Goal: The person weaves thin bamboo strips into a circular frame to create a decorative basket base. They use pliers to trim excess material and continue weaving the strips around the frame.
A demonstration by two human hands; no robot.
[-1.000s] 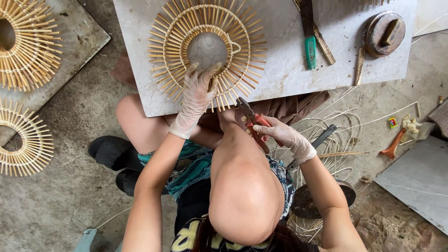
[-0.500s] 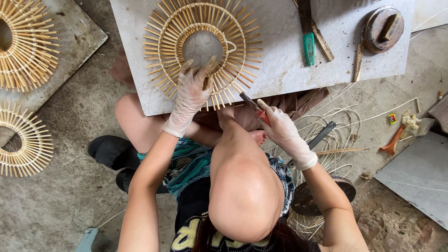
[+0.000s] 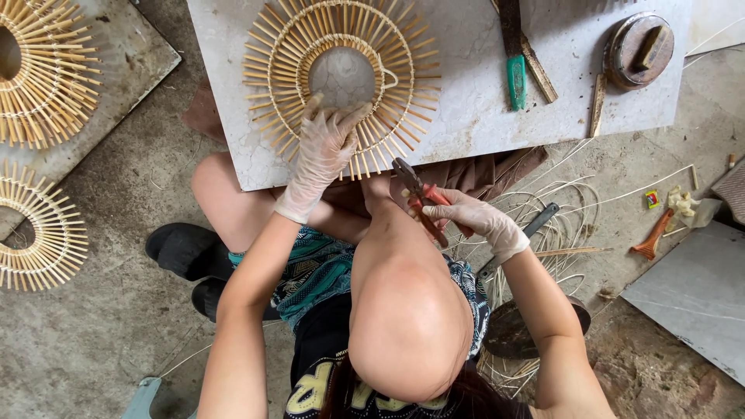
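A round sunburst frame of bamboo sticks [image 3: 287,54] lies flat on a pale stone slab [image 3: 466,116]. My left hand [image 3: 324,151], in a thin glove, presses on the frame's near edge with fingers spread over the sticks. My right hand [image 3: 469,221], also gloved, is closed around the red handles of a pair of pliers [image 3: 415,198], whose dark jaws point up toward the slab's front edge, just right of the frame. My head and knees hide the ground below the slab's edge.
Two more sunburst frames [image 3: 43,74] [image 3: 35,229] lie at the left on a grey slab and the concrete floor. A green-handled tool [image 3: 514,66], a wooden stick [image 3: 597,105] and a round metal lid [image 3: 638,48] rest on the slab. Coiled rattan strands [image 3: 559,217] lie at the right.
The view has shifted a little, so the slab and frame sit higher in it. My left hand stays on the frame's near edge. My right hand has lifted the pliers closer to the slab.
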